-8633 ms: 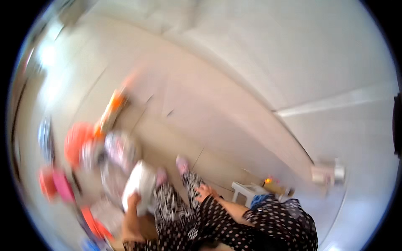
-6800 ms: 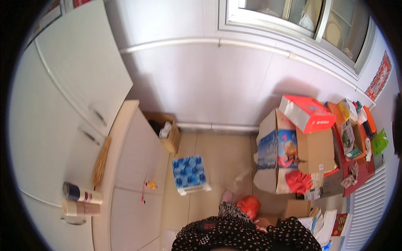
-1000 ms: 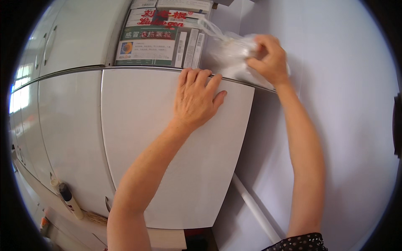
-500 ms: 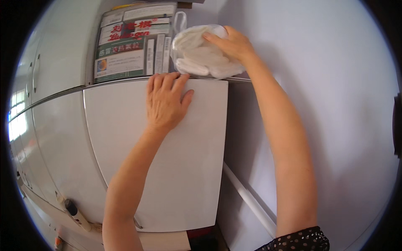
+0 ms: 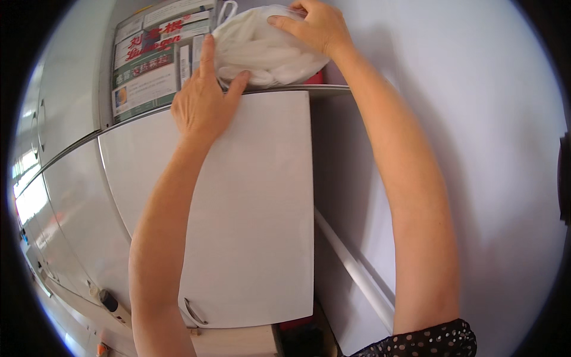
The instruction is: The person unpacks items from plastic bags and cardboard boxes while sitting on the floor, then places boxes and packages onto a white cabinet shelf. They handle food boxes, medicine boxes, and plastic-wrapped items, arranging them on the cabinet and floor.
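A white translucent plastic bag (image 5: 267, 50), filled with pale crumpled stuff, sits on top of the white cabinet beside the wall. My right hand (image 5: 321, 27) grips its upper right side, with the thumb lying across the plastic and the other fingers partly hidden behind it. My left hand (image 5: 204, 107) is at the bag's lower left edge, index finger stretched up and thumb spread out against the plastic; its remaining fingers are partly hidden. Just left of the bag stands a clear case of boxes (image 5: 146, 65) with red and green print.
The white cabinet door (image 5: 250, 208) fills the middle below my hands. A pale blue wall (image 5: 493, 149) rises on the right, with a white pipe (image 5: 351, 265) slanting down in the gap. At lower left stands a dark-capped bottle (image 5: 113, 303). Something red (image 5: 315, 78) shows under the bag.
The bag has shifted up and left in view with my right hand on it. My left hand has moved from the cabinet's top edge to the bag's left side, raising its index finger.
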The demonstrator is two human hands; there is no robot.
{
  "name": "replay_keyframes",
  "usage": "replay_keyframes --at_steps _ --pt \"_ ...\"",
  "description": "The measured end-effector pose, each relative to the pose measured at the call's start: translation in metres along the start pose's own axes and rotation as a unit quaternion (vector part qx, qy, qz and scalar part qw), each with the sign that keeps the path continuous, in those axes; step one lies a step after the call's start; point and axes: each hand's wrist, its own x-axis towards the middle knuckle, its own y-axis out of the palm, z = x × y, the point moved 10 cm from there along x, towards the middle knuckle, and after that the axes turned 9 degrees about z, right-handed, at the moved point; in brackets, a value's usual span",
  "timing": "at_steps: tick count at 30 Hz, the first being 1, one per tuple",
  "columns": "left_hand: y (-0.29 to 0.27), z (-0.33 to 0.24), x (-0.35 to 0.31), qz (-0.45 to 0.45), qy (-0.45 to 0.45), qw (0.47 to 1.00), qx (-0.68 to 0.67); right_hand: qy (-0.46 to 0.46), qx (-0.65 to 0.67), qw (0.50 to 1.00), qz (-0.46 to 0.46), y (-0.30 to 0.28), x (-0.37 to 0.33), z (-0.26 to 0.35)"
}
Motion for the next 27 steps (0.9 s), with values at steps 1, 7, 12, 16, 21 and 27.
replay_keyframes --at_steps 1,7,12,16,21,27 --pt "0.004 0.004 0.001 0.039 -0.028 0.999 0.001 -0.01 0.014 1.0 0.017 0.001 -0.001 -0.004" --pt "0.003 -0.001 -0.005 0.032 0.021 0.994 -0.105 0.131 0.2 0.969 0.067 0.028 -0.03 -0.053" --pt "-0.009 0.0 -0.016 -0.036 0.115 0.961 -0.25 0.083 0.295 0.952 0.006 0.011 -0.048 -0.035" --pt "-0.026 -0.005 -0.021 -0.092 0.141 0.958 -0.233 0.057 0.336 0.939 0.038 -0.018 -0.05 0.011" --pt "0.008 -0.016 -0.004 0.003 0.064 0.998 0.003 0.082 0.183 0.977 0.07 0.052 0.0 -0.045" --pt "0.009 -0.008 -0.001 -0.039 0.099 0.991 0.081 0.138 0.183 0.958 0.173 0.072 0.002 -0.042"
